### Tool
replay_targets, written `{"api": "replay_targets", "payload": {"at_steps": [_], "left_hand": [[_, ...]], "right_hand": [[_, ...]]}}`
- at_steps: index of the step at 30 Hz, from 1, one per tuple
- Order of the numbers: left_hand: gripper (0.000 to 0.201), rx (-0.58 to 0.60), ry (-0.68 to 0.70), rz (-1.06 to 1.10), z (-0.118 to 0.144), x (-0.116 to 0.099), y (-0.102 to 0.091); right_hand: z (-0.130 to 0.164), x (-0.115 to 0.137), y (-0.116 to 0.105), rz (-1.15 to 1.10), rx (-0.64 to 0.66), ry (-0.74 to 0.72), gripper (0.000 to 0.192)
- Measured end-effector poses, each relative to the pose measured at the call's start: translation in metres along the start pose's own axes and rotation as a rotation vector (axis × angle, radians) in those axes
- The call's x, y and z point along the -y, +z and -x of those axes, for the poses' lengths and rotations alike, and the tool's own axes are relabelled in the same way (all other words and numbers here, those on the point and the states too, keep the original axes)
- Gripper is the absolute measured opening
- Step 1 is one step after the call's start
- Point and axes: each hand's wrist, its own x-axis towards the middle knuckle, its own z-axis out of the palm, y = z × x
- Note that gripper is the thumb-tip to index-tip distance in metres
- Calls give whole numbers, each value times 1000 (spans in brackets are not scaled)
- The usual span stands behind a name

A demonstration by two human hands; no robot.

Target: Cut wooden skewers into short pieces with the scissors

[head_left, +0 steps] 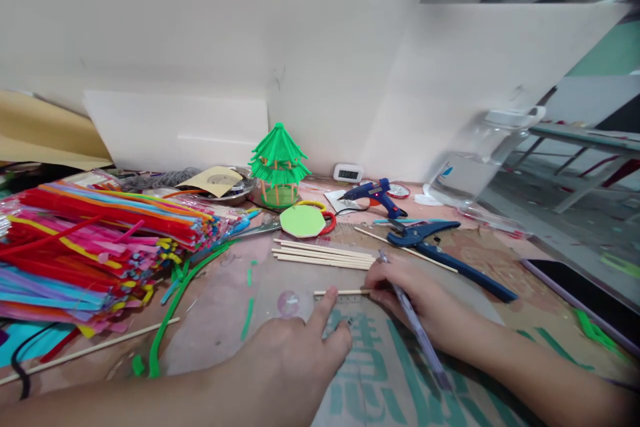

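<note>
The left hand [295, 353] rests on the cardboard [380, 380], one finger stretched out to touch a thin wooden stick [343, 292]. The right hand [410, 300] grips a pen [413, 323] and pinches the stick's other end. Behind lie more sticks [323, 253], blue cutters [440, 250], a glue gun [375, 195] and a green paper tower [279, 163].

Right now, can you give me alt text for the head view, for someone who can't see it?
The left hand presses a thin wooden stick onto the cardboard-covered table while the right hand holds a pen at the stick's end. Behind lie more sticks, a pile of pipe cleaners, a green paper pavilion model, a blue glue gun and blue cutters.
</note>
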Motion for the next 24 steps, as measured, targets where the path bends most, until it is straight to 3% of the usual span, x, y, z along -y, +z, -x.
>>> {"api": "replay_targets", "payload": {"at_steps": [7, 14, 24], "left_hand": [[55, -59, 5, -44, 1, 0, 7], [56, -56, 11, -33, 0, 1, 8], [66, 140, -56, 29, -3, -5, -18]], "right_hand": [[1, -1, 1, -18, -44, 28, 10], [1, -2, 2, -41, -5, 37, 11], [0, -3, 2, -28, -1, 28, 13]]}}
